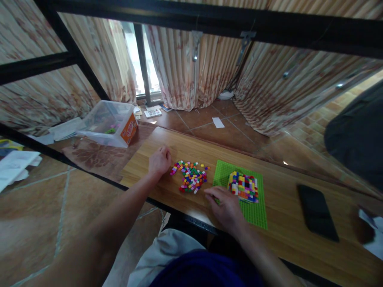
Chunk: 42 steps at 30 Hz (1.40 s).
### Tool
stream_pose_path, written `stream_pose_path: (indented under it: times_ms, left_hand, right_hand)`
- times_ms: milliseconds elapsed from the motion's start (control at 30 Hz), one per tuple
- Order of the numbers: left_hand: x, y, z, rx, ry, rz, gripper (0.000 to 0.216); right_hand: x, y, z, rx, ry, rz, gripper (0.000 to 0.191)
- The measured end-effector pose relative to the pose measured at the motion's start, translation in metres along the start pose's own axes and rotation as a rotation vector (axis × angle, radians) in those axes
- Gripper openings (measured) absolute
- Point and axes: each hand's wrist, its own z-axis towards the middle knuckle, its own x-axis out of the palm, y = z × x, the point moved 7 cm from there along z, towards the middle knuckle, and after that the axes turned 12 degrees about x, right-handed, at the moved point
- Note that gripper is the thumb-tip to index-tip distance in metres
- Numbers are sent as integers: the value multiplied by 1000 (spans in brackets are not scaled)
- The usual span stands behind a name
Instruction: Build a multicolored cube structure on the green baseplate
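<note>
Watching left hand (160, 160) curled, right hand (226, 204) loosely bent; can't tell if either holds anything.
Brick build (241, 185): likely light, rigid; grip sides.

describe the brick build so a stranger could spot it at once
On the long brown wooden table, find the flat green studded baseplate. On it sits the blocky multicoloured brick structure. Unlike the small loose multicoloured bricks left of the baseplate, its bricks are joined into one compact block.
</note>
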Motion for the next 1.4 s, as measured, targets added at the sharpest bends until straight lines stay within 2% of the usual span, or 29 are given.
stream_pose_path:
  times_ms: [133,300,533,833,967,1233,1400]
  left_hand:
    - [0,0,-1,-3,4,-12,21]
    - [-1,-1,-1,-3,17,-15,22]
    - [0,-1,0,-1,14,-17,22]
    - [0,1,0,13,-15,-9,22]
    - [0,0,0,4,-3,-7,21]
    - [1,1,0,-2,0,-11,21]
    - [1,1,0,11,-10,-8,21]
  right_hand:
    - [36,2,-3,-18,-13,-32,19]
    - [50,1,4,-68,12,-202,23]
    - [48,4,6,-104,8,-300,21]
    - [37,-3,1,53,-79,4,26]
    - [31,-9,3,102,-77,44,24]
    - [28,-15,8,174,-169,72,26]
    - [28,-13,10,136,-201,84,25]
